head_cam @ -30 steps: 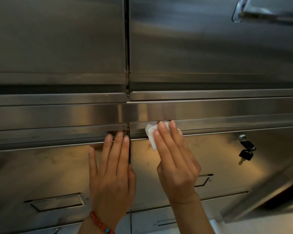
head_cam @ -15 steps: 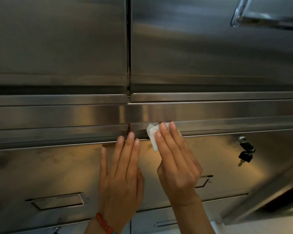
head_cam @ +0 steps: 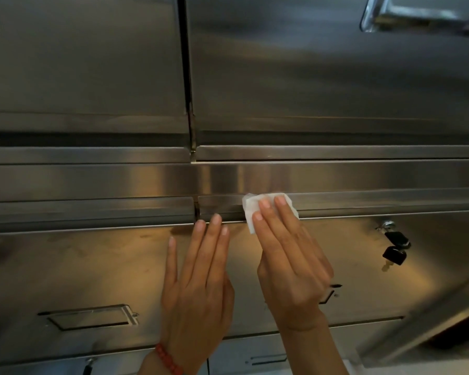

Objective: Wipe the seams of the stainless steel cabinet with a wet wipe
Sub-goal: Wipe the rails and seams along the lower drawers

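Seam [head_cam: 377, 212] rightward open; keys [head_cam: 394, 249] below; left hand [head_cam: 198, 288] blocks leftward.

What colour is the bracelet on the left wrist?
Red-orange beads; the bracelet shows in the head view, bottom centre.

Pale floor [head_cam: 428, 370] at lower right, warm light reflected on brushed metal, dim surroundings

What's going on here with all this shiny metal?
A person is cleaning a stainless steel cabinet. The right hand presses a folded white wet wipe with straight fingers against the horizontal seam above a lower door. The left hand lies flat on that door beside it, near the vertical gap. A set of keys hangs from a lock to the right.
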`<state>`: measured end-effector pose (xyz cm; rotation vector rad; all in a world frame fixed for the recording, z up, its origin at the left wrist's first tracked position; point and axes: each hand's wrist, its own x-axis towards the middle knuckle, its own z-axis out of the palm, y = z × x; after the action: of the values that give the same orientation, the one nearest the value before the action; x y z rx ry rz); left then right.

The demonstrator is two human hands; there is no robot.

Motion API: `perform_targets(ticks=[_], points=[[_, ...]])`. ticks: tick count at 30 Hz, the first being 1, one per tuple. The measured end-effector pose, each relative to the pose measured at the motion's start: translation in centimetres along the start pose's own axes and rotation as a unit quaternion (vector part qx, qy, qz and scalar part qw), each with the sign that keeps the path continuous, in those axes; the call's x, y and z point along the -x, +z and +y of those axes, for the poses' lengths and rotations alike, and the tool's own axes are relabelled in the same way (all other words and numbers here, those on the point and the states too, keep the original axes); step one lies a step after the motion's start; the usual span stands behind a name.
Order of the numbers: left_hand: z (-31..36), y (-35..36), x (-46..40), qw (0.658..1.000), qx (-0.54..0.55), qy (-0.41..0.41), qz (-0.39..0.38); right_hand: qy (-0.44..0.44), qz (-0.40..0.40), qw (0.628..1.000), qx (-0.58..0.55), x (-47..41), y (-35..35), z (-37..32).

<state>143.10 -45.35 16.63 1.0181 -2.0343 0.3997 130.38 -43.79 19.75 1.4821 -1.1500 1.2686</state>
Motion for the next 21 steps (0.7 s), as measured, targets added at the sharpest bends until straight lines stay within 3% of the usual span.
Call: perform_targets(ticks=[21], points=[[1.0,0.1,-0.2,1.0,-0.017,-0.012,-0.015,0.013,-0.007,1.0,0.021,0.2,-0.4,1.0]])
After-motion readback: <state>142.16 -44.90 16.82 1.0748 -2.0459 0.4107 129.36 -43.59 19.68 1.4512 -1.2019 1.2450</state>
